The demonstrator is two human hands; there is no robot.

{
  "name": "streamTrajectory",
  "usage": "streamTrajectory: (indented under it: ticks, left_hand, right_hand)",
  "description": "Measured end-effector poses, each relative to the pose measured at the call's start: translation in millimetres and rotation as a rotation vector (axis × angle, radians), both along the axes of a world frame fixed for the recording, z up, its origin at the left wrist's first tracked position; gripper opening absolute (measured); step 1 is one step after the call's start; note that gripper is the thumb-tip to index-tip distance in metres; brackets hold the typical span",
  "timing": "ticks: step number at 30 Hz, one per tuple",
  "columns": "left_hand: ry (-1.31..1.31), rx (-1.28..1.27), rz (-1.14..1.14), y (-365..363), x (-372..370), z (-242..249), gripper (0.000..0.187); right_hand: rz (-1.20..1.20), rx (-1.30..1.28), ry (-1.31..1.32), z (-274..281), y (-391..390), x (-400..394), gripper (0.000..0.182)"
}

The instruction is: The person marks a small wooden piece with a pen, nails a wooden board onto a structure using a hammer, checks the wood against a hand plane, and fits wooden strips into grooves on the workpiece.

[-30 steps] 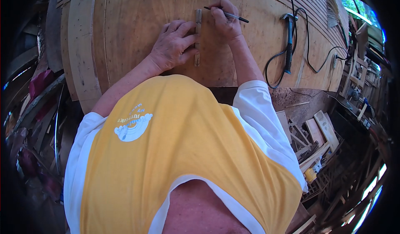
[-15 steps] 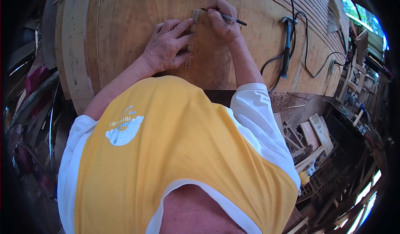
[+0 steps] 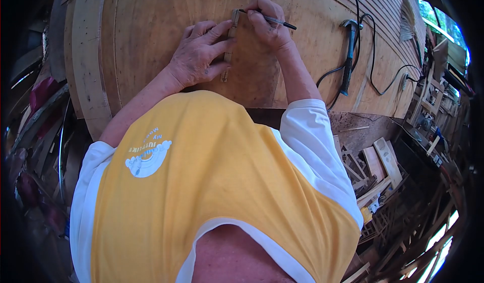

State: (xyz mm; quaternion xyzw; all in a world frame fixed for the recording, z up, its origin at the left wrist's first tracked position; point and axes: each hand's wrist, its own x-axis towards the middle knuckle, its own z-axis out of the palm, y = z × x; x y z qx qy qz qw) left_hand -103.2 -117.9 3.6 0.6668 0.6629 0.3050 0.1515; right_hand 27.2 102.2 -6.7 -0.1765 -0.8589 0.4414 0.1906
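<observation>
My right hand (image 3: pixel 267 24) pinches a black pen (image 3: pixel 277 21) with a clear barrel. Its tip points left, at the far end of a narrow wooden strip (image 3: pixel 234 22) lying on the wooden surface. Along the strip's left side, my left hand (image 3: pixel 200 53) rests with its fingers spread and fingertips on the strip. Those fingers cover part of the strip's length. Whether the tip touches wood or strip is too small to tell.
A hammer (image 3: pixel 348 56) with a blue-and-black handle lies to the right on the wooden panel (image 3: pixel 151 36). Black cable (image 3: pixel 373 56) loops around it. Farther right is a brush (image 3: pixel 406 20). Scrap wood (image 3: pixel 385 162) is piled below the panel's right edge.
The pen tip has shifted slightly left, closer to the strip's far end. My left hand keeps its place on the strip. The whole view has turned a little.
</observation>
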Motion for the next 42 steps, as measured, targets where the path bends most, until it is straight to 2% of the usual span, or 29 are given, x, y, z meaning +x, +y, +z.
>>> streamTrajectory:
  ticks: [36, 39, 42]
  left_hand:
    - [-0.003, -0.020, -0.001, 0, 0, -4, 0.060]
    - [-0.008, -0.003, 0.002, 0, 0, -4, 0.064]
    - [-0.009, -0.010, 0.004, 0, -1, -3, 0.065]
  right_hand:
    - [0.036, 0.063, 0.013, 2, 2, -2, 0.012]
    - [-0.118, -0.062, 0.049, 5, -8, -1, 0.012]
    - [-0.177, -0.001, 0.093, 3, -28, 4, 0.010]
